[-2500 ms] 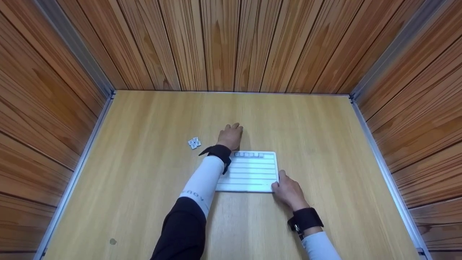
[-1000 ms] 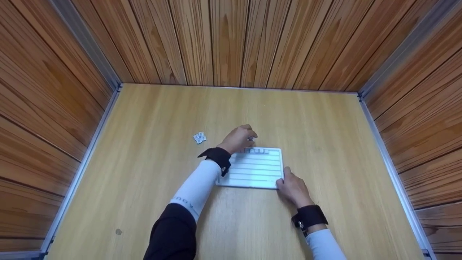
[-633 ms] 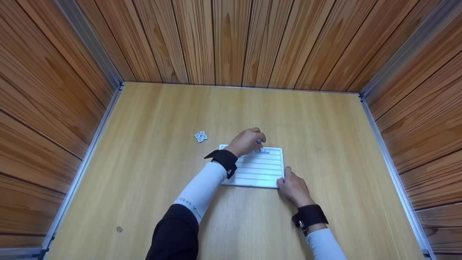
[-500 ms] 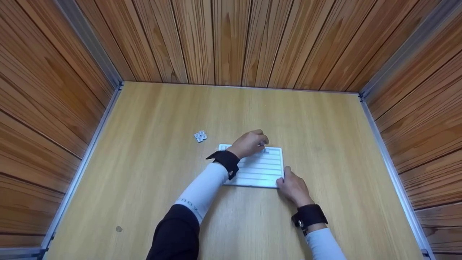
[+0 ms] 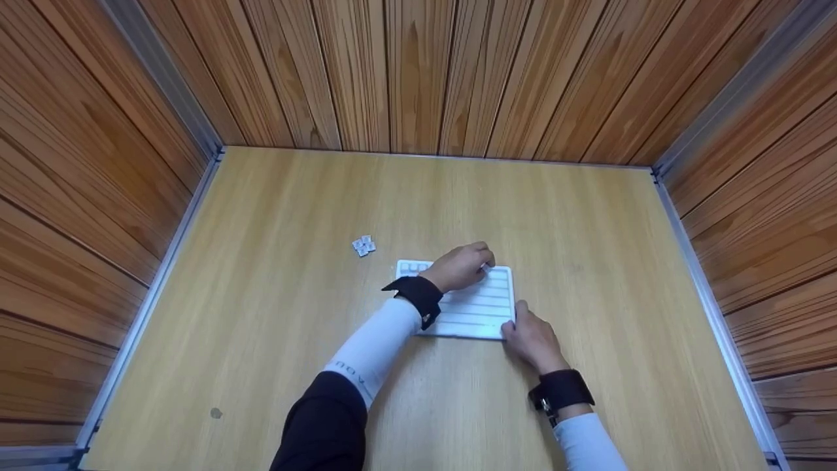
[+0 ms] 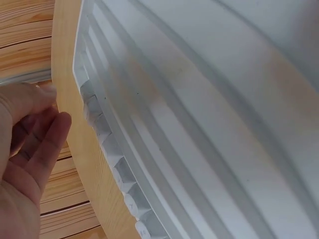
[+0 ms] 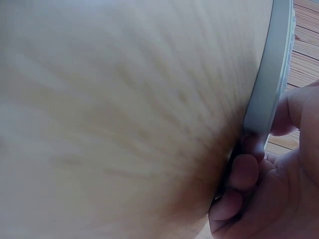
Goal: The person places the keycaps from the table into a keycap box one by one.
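Left hand: the left hand (image 5: 463, 267) hovers over the far right part of the white grooved tray (image 5: 480, 313), fingers curled, thumb and fingertips pinching what looks like a small tile (image 5: 486, 268); it is too small to make out for certain.
Right hand: the right hand (image 5: 531, 337) holds the tray's near right corner, thumb on its right edge; in the right wrist view the fingers (image 7: 241, 172) curl against the tray's rim (image 7: 271, 84).
Tray: lies flat on the wooden table (image 5: 274, 327), near its middle; a row of small tiles (image 6: 117, 164) fills its farthest groove, partly hidden under the left hand in the head view.
Loose tiles: a little cluster (image 5: 363, 246) lies on the table, left of the tray and apart from it.
Hidden: the left wrist and sleeve (image 5: 376, 343) cover the tray's near left corner; the right wrist view is mostly blurred table.
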A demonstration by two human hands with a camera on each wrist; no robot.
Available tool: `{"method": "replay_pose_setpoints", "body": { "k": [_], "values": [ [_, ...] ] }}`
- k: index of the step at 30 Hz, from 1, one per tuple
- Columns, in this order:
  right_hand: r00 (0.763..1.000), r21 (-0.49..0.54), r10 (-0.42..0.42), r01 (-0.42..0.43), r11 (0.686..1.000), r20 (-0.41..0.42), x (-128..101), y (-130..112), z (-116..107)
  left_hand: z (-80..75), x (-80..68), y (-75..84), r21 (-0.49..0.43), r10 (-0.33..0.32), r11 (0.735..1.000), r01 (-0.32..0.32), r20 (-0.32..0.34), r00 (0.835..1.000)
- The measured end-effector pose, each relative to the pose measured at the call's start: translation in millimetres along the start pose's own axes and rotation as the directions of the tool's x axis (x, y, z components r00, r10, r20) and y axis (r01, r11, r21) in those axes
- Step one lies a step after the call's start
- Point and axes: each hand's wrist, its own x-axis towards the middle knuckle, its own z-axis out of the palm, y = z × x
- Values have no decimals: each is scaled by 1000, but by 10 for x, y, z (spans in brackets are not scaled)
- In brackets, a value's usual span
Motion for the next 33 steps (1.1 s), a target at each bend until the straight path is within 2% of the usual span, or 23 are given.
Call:
{"method": "replay_pose_setpoints", "body": {
  "k": [5,10,16,23,28,33],
  "values": [
    [1000,-30,12,-13,999,-4,21,-6,9,34,1,12,33,36,999,-36,-26,999],
    [1000,-25,29,-29,999,12,25,-3,6,43,-3,31,2,52,999,-51,-13,999],
    [1000,-27,19,-19,999,7,21,5,8,57,7,41,10,53,999,-53,-5,999],
    [1000,-19,12,-12,1000,5,14,10,9,75,28,50,-30,29,999,-29,1,1000],
    [1000,-7,21,-21,1000,10,8,7,0,107,59,54,17,13,1000,-13,-6,1000],
    [1000,-17,-11,10,1000,-19,5,8,13,150,107,64,76,12,997,-10,-28,1000]
  ]
}}
